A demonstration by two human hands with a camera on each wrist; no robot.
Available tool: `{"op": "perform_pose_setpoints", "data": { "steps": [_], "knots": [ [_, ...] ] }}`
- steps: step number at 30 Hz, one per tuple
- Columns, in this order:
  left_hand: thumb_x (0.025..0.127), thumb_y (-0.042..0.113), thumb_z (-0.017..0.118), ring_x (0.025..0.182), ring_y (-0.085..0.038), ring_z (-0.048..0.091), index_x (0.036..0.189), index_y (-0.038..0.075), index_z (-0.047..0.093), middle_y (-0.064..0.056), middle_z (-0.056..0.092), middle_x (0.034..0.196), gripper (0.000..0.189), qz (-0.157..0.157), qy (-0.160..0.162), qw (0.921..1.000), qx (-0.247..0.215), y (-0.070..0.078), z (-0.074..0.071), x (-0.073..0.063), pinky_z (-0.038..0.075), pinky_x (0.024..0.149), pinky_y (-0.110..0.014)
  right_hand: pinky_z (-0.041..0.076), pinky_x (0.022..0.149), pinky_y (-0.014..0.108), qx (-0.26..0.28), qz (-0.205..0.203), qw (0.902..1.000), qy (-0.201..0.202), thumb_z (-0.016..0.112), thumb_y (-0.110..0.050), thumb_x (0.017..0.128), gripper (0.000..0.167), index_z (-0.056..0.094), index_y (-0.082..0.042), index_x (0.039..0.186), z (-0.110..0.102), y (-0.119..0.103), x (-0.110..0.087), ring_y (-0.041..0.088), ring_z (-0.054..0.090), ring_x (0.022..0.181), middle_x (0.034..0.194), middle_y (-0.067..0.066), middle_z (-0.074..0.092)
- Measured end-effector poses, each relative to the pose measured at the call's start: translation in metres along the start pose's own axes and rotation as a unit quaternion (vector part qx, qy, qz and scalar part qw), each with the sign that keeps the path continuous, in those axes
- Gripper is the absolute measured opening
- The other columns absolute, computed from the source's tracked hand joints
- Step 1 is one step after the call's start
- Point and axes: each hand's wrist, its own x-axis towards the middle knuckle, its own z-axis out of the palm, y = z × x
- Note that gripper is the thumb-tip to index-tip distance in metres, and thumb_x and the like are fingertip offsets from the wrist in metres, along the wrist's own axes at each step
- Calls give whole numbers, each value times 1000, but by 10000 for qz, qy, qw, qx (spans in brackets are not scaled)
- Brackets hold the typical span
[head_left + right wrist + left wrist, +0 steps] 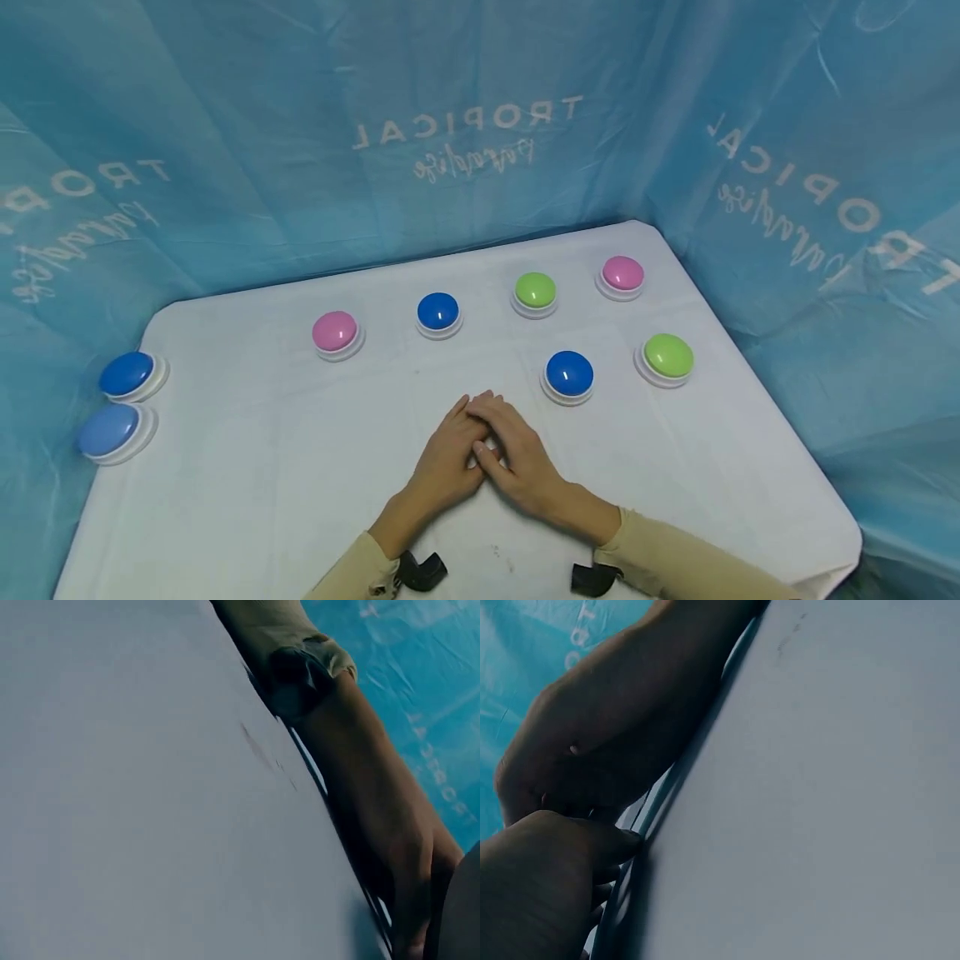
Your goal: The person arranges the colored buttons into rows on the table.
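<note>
My left hand (450, 457) and right hand (527, 467) rest together on the white-covered table, the right fingers lying over the left ones. Both look relaxed, and no object shows in either. In the left wrist view the left hand (540, 877) is dark at the lower left, touching the right hand (607, 735). The right wrist view shows the left hand (405, 847) beyond a dim edge of the right. Nearest to the hands is a blue dome button (569, 373) on a white base, to the right and apart from them.
Beyond stand a pink button (334, 332), a blue button (438, 312), a green button (536, 290) and another pink button (623, 273). A second green button (669, 356) sits right. Two blue buttons (126, 373) crowd the left table edge. Blue printed curtains (300, 200) surround the table (247, 467).
</note>
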Motion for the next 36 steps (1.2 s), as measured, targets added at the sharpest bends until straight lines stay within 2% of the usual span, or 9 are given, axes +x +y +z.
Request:
{"op": "perform_pose_setpoints", "data": {
  "steps": [3, 8, 10, 13, 17, 20, 28, 32, 36],
  "knots": [
    [92, 22, 74, 147, -28, 52, 144, 3, 63, -10, 64, 149, 56, -191, 250, 9995, 4, -8, -10, -19, 34, 124, -53, 37, 125, 50, 10, 180, 9992, -354, 60, -15, 100, 48, 57, 1, 145, 23, -15, 5, 33, 53, 143, 148, 15, 60],
    [91, 16, 72, 142, -35, 55, 138, 1, 68, -13, 65, 147, 50, -576, 825, 9945, 301, -24, -34, -50, 31, 125, -51, 35, 126, 49, -37, -27, 9973, -736, 55, -17, 98, 52, 55, -1, 147, 70, -41, 26, 33, 48, 148, 153, 14, 57],
    [89, 14, 72, 140, -39, 56, 134, 0, 70, -16, 66, 145, 47, -871, 1147, 9887, 410, -29, -44, -65, 29, 127, -50, 33, 128, 47, 44, -124, 9959, -891, 54, -16, 96, 54, 54, 0, 148, 90, -51, 35, 32, 47, 150, 154, 14, 55],
    [88, 7, 73, 139, -43, 55, 135, -4, 68, -20, 66, 143, 48, -1581, 1661, 9722, 474, -33, -58, -85, 28, 127, -54, 29, 130, 45, 277, -123, 9928, -1159, 55, -13, 95, 56, 51, 1, 150, 114, -61, 47, 31, 42, 153, 158, 16, 51],
    [91, 2, 72, 143, -49, 51, 139, -9, 62, -27, 62, 144, 50, -2703, 2078, 9380, 625, -36, -72, -104, 30, 124, -65, 25, 132, 38, 353, 12, 9885, -1473, 55, -13, 97, 62, 43, 3, 155, 141, -68, 59, 29, 36, 157, 164, 17, 44],
    [93, 6, 71, 149, -49, 43, 142, -10, 58, -30, 55, 150, 54, -3411, 2083, 9133, 778, -41, -84, -113, 24, 126, -67, 24, 130, 28, 168, 121, 9848, -1726, 55, -17, 98, 65, 39, 2, 158, 156, -73, 68, 24, 34, 158, 165, 15, 42],
    [97, 22, 69, 158, -47, 26, 151, -15, 45, -35, 38, 161, 69, -4681, 2124, 8515, 1041, -67, -114, -139, 10, 131, -63, 24, 128, 21, -119, 284, 9730, -2287, 50, -23, 106, 58, 40, -3, 160, 187, -83, 97, 17, 38, 156, 166, 10, 44],
    [98, 25, 64, 158, -48, 24, 150, -17, 42, -37, 36, 161, 71, -5270, 2307, 8079, 1275, -82, -135, -162, 8, 131, -63, 20, 128, 18, -598, 100, 9673, -2463, 50, -25, 107, 56, 42, -6, 159, 208, -84, 108, 15, 36, 157, 165, 5, 46],
    [100, 21, 59, 159, -48, 21, 151, -20, 37, -40, 34, 161, 70, -5855, 2565, 7578, 1309, -98, -160, -189, 5, 132, -61, 17, 128, 15, -1208, -143, 9542, -2732, 51, -30, 105, 59, 42, -9, 160, 231, -86, 120, 11, 33, 158, 164, 0, 46]
  ]
}}
